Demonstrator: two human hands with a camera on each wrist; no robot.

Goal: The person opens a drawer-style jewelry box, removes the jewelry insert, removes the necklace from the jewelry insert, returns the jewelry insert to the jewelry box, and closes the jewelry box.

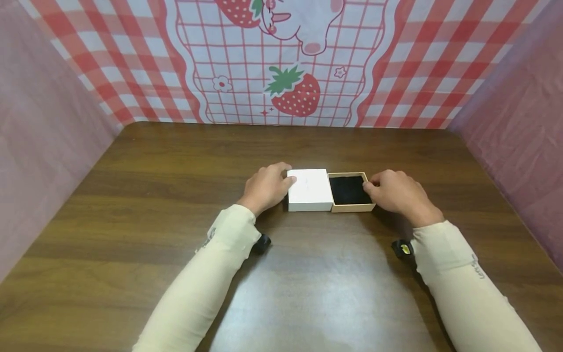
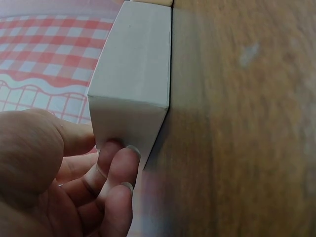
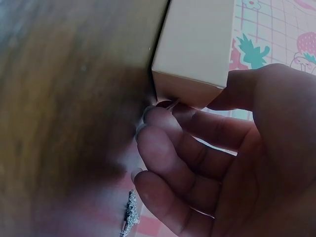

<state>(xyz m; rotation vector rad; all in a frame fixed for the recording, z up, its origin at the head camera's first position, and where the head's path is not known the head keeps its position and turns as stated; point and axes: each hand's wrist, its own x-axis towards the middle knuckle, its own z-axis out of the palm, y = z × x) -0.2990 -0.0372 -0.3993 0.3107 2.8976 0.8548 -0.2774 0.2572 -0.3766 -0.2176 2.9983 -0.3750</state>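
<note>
A white cardboard box cover [image 1: 310, 189] lies flat on the table, its plain top facing up. Against its right side sits a tan open box tray [image 1: 352, 209] with a black lining [image 1: 349, 189]; whether the tray's end reaches inside the cover I cannot tell. My left hand [image 1: 267, 187] grips the cover's left end, thumb over the top edge and fingers curled against the end wall [image 2: 126, 121]. At the far right, my right hand [image 1: 401, 193] pinches the tray's end wall [image 3: 190, 89], thumb at its rim and fingers bent outside.
The brown wooden table [image 1: 308, 283] extends around the box. Behind it hangs a red-and-white checked cloth [image 1: 132, 63] with strawberry prints, and pink cloth [image 1: 519, 112] covers the sides. A black strap device [image 1: 262, 243] sits under the left wrist, another [image 1: 402, 248] at the right.
</note>
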